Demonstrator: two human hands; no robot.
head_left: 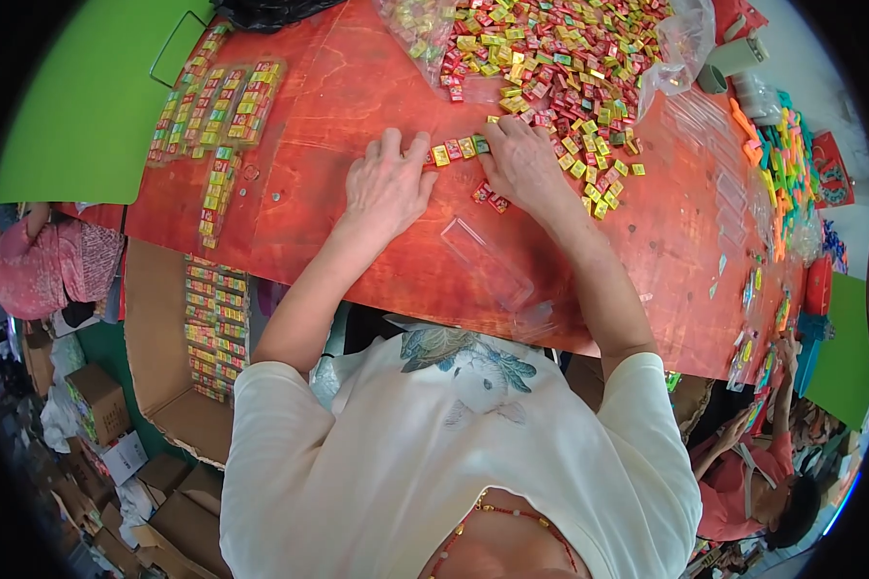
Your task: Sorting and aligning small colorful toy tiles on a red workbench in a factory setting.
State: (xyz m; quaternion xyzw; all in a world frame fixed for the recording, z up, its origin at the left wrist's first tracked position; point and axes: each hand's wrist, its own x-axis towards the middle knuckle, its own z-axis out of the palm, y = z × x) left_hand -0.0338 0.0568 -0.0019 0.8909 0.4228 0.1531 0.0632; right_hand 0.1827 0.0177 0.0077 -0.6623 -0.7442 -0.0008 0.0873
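My left hand (pixel 388 183) rests palm-down on the red table (pixel 338 106), fingertips at the left end of a short row of small wrapped candies (pixel 457 149). At the row's right end my right hand (pixel 521 162) presses with fingers curled. The row is yellow, red and green pieces lined up between both hands. A big loose pile of the same candies (pixel 541 58) lies just beyond, spilling from a clear plastic bag (pixel 681 43). Two red pieces (pixel 490 199) lie under my right wrist. A clear plastic sleeve (pixel 488 261) lies near the table's front edge.
Filled clear packs of candies (pixel 217 106) lie at the left of the table. An open cardboard box (pixel 208 328) below holds more packs. Coloured items (pixel 782 159) line the right edge. Another person (pixel 758 482) sits at lower right. A green board (pixel 87 96) is at far left.
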